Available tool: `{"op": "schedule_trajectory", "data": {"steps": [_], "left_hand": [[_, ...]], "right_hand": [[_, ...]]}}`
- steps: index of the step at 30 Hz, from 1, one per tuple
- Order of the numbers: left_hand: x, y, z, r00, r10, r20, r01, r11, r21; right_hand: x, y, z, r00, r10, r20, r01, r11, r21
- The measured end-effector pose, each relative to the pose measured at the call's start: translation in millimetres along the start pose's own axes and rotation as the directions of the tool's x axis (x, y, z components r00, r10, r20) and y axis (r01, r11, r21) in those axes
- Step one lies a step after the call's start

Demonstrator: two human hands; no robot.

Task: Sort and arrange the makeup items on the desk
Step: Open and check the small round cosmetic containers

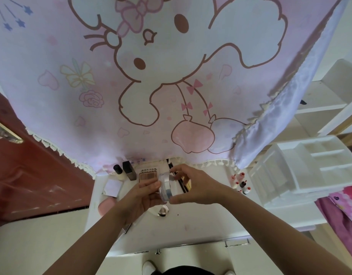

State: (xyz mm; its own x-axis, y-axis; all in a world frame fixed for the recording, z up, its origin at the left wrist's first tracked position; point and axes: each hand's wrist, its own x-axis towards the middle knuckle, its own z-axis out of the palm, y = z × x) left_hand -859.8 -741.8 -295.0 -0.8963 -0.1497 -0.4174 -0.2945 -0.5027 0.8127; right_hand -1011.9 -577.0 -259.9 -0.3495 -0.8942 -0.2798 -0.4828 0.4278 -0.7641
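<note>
left hand (144,196) and right hand (196,186) both grip a clear round jar (167,188), contents unclear.

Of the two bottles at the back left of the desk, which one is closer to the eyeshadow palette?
The tall dark rectangular bottle, right beside the eyeshadow palette; the shorter pale black-capped bottle stands farther left.

A round clear jar (166,185) with a silver band is held on edge above the white table (191,225), in the fingers of the left hand (143,195) and the right hand (193,185). Behind it, a brown-toned eyeshadow palette (148,174) lies flat. A dark-capped bottle (118,171) and a dark rectangular tube (129,170) stand to its left. Small red-capped bottles (240,182) cluster at right, near a white compartmented organizer (310,169).
</note>
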Motion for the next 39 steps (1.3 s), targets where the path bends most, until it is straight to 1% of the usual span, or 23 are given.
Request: {"op": "schedule_trajectory", "data": {"steps": [2,4,6,8,12,14,17,19,22,25,27,29,31,34,36,39], "left_hand": [[0,-1,1,1.0,-0.008,0.004,0.008,1.0,0.001],[0,-2,2,1.0,-0.011,0.009,0.011,1.0,-0.001],[0,-2,3,1.0,-0.01,0.012,0.01,1.0,0.005],[1,-3,4,1.0,-0.011,0.009,0.011,1.0,0.011],[3,-6,3,1.0,-0.014,-0.018,0.014,1.0,0.02],[4,-7,3,1.0,-0.006,-0.022,0.006,1.0,0.011],[4,-7,3,1.0,0.0,-0.028,0.0,1.0,0.003],[5,-6,3,0.999,-0.004,-0.032,0.004,1.0,0.007],[5,-8,2,1.0,-0.011,-0.025,0.012,1.0,0.012],[6,-11,1,0.999,-0.01,-0.035,0.01,1.0,0.004],[6,-10,0,0.998,-0.02,-0.064,0.018,0.999,-0.04],[7,-11,-5,0.994,-0.047,-0.1,0.035,0.993,-0.114],[7,-12,-10,0.986,-0.071,-0.151,0.04,0.979,-0.199],[10,-18,-17,0.97,-0.102,-0.219,0.031,0.952,-0.305],[11,-23,-20,0.96,-0.126,-0.25,0.023,0.926,-0.377],[15,-37,-28,0.953,-0.145,-0.264,0.008,0.888,-0.46]], "right_hand": [[1,2,0,1.0,-0.011,0.016,0.012,1.0,-0.012],[3,2,1,0.998,0.06,0.02,-0.06,0.998,0.016],[3,2,1,0.996,0.093,0.007,-0.094,0.995,0.028],[1,2,1,0.997,0.074,-0.01,-0.073,0.997,0.029],[-3,5,2,0.998,-0.033,-0.047,0.033,0.999,0.001],[-2,8,4,0.997,-0.037,-0.064,0.038,0.999,0.015],[-1,7,7,0.996,0.059,-0.061,-0.057,0.998,0.041],[1,7,7,0.995,0.083,-0.052,-0.082,0.996,0.018],[-1,7,5,0.997,0.052,-0.065,-0.051,0.999,0.018],[-4,9,1,0.993,-0.027,-0.112,0.025,1.0,-0.018],[-5,13,-2,0.984,-0.083,-0.159,0.074,0.995,-0.059],[-5,20,-5,0.973,-0.092,-0.212,0.08,0.995,-0.063],[-4,30,-6,0.961,-0.043,-0.273,0.041,0.999,-0.015],[-1,53,3,0.94,0.07,-0.335,-0.045,0.996,0.081],[-1,70,15,0.931,0.136,-0.339,-0.107,0.989,0.104],[0,99,38,0.927,0.214,-0.309,-0.203,0.977,0.07]]}}
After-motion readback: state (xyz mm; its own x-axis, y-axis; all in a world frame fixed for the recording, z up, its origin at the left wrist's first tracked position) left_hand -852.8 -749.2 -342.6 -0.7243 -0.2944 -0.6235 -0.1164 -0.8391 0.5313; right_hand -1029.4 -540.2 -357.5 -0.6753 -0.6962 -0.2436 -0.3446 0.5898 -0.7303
